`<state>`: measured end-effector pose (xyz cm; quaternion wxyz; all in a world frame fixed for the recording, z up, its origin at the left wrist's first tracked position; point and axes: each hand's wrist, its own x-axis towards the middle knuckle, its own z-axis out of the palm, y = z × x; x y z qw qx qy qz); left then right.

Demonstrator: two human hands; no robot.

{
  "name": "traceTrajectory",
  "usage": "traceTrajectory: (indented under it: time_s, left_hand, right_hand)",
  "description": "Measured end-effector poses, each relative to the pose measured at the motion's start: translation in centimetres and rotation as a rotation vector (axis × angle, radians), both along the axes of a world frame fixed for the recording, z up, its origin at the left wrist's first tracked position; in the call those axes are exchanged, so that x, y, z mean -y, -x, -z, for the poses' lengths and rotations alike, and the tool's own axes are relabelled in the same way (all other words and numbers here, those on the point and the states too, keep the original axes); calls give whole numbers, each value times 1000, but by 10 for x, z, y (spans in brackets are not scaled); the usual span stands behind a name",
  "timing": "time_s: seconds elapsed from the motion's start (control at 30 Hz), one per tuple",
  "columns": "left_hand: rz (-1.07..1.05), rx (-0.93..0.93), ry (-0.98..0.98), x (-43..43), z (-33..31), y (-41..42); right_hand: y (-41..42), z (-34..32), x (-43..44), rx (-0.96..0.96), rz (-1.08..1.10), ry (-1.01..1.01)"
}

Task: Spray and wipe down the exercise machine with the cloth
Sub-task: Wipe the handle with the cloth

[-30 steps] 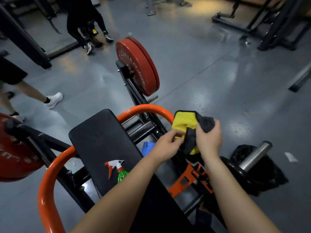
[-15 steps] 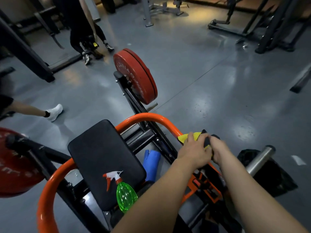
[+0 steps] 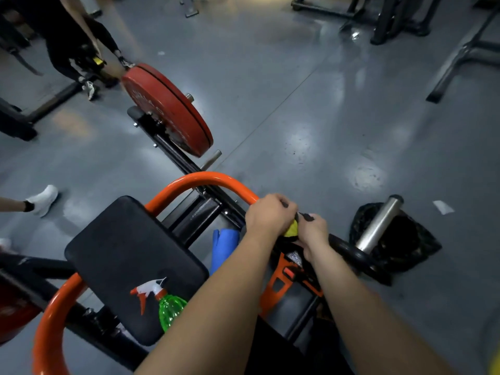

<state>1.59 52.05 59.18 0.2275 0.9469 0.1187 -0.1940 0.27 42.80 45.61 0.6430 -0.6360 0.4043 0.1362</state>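
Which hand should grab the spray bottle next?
Probably the left hand: the spray bottle lies on the black pad right beside the left forearm. The right hand, also gripping the cloth, would have to cross over that arm.

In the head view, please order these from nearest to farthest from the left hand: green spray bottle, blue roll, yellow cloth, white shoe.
1. yellow cloth: gripped by the left hand, at its right.
2. blue roll: just below-left of it.
3. green spray bottle: on the black pad, lower left.
4. white shoe: on the floor, far left.
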Motion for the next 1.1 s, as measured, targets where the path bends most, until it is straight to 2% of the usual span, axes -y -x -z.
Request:
traceTrajectory:
  time_s: [0.07,0.2,0.33,0.43,0.53,0.67,0.77,0.83,0.87,0.97,1.0,1.1]
  left_hand:
    - [-25,10,-46,-1,3,-2]
    - [-29,40,-132,5,11,-7]
    - [-29,-23,-209,9,17,-17]
    - [-29,-60,-220,12,18,-27]
    - [-30,-53,-167,11,18,-26]
    - [-19,138,9,6,16,-15]
    - [151,580,-112,4,24,10]
    - [237,703,-139,4,31,22]
    - [252,702,-106,2,33,22]
    - [154,494,77,-4,27,19]
    - [75,430,187,-6,23,21]
    - [-285,306,721,-18,26,26]
  right_hand:
    - [-5,3,-3,-24,-60,70]
    - [-12,-17,-5,-81,-75,57]
    - [-27,16,-4,-132,-99,20]
    - [-25,25,-5,-80,-84,28]
    - [-3,-1,-8,44,-38,74]
    - [32,-16,-13,83,-52,210]
    - [51,-22,-21,41,-30,242]
    - [62,-29,-22,48,0,180]
    - [65,-34,-21,52,21,160]
    - [67,-55,-13,94,112,159]
    - [66,-66,-11,117,135,195]
    - [57,-104,-7,269,190,300]
